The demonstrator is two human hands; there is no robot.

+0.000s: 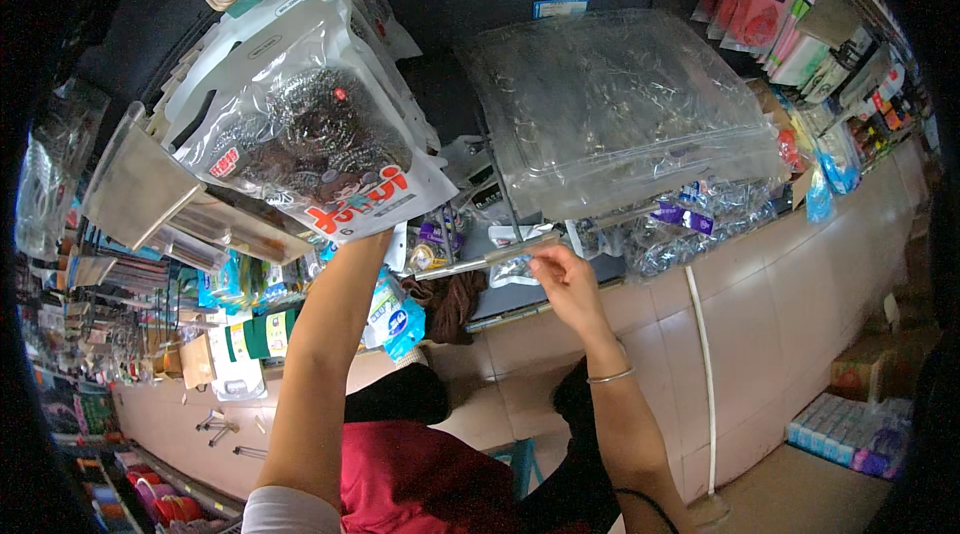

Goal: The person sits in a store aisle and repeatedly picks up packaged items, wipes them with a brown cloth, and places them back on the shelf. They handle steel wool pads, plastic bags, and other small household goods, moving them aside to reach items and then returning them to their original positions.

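Observation:
My left forearm (322,339) reaches up to a clear and white pouch of steel wool scourers (322,121), one of several hanging in a row. My left hand is hidden behind that pouch, so its grip cannot be seen. With thumb and fingertips, my right hand (568,280) pinches the right end of a clear plastic price-label strip (487,258). This strip runs at a slant in front of the wire hooks. Beneath it lie a white packet (516,256) and a brown cloth item (454,305).
A large clear zip bag (622,106) lies right of the hooks, above shiny packs (690,226) with purple labels. Empty-looking label holders (142,181) jut out at left. A blue and white packet (394,316) hangs near my left forearm. Boxes (847,429) sit on the tiled floor.

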